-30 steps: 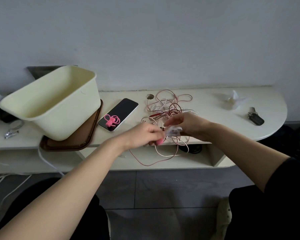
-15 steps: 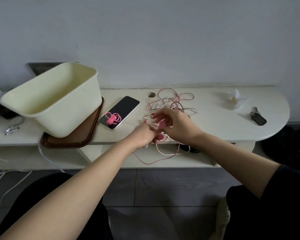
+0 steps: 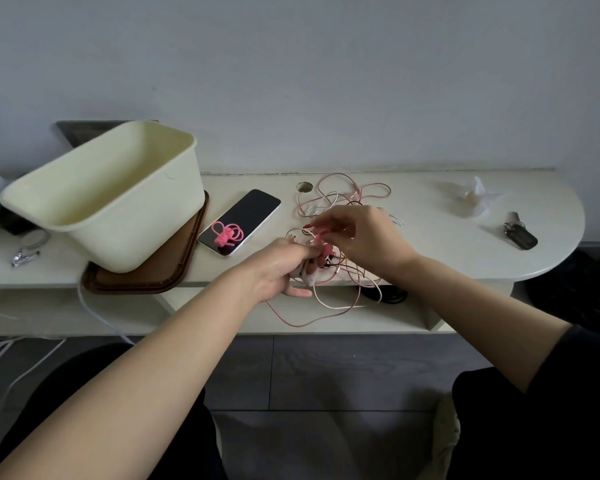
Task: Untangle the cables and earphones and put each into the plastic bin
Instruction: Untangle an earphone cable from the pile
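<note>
A tangle of pink, white and dark red cables and earphones lies on the cream shelf, with loops hanging over its front edge. My left hand grips a bundle of these cables with a pale piece and a pink part in it. Just to the right, my right hand pinches a thin cable of the tangle between its fingertips. The cream plastic bin stands tilted at the left on a brown tray; its visible inside shows nothing.
A phone lies between bin and tangle, with a coiled pink cable tie on it. Crumpled clear wrap and a key fob lie at the right end. A cable hole sits behind the tangle. A metal clip is far left.
My right hand has let go of the pale piece and moved up to pick at a thin cable. My left hand has taken the bundle and stays at the shelf's front edge.
</note>
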{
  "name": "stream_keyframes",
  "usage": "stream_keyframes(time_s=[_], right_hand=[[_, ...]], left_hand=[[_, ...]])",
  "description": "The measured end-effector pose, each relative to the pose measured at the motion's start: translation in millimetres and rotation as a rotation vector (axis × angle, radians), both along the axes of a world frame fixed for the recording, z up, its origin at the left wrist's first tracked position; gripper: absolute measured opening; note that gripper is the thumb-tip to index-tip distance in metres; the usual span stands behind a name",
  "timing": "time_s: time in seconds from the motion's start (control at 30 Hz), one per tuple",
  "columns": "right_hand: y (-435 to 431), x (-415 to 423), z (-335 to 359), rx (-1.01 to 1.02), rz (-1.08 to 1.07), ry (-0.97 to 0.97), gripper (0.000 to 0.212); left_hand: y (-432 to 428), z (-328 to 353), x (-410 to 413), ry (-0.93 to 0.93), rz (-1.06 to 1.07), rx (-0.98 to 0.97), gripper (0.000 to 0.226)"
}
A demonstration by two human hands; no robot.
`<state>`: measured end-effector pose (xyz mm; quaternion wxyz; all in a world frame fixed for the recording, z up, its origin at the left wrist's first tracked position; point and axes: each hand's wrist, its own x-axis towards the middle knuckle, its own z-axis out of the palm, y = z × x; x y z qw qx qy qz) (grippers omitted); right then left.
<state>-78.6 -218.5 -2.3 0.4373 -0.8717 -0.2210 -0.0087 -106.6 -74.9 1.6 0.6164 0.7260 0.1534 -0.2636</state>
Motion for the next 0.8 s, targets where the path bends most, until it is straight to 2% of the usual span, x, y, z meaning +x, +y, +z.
stream_keyframes(time_s=[0.07, 0.2, 0.4, 0.8], right_hand=[[0.1, -1.3, -0.5, 0.001, -0.004, -0.030, 0.017], [-0.6, -6.2, -1.3, 0.015, 0.032, -0.078, 0.018], [-4.4, -5.2, 0.2, 0.002, 0.076, -0.118, 0.013], [-6.2, -4.7, 1.3, -0.022, 0.108, -0.141, 0.019]], left_hand=[[0.5, 0.4, 0.2, -0.002, 0.042, 0.027, 0.024], [-0.3, 2.2, -0.9, 0.023, 0.105, 0.037, 0.025], [0.8, 5.4, -1.5, 0.080, 0.167, -0.111, 0.019], [3.6, 6.6, 1.8, 0.111, 0.172, -0.213, 0.023]])
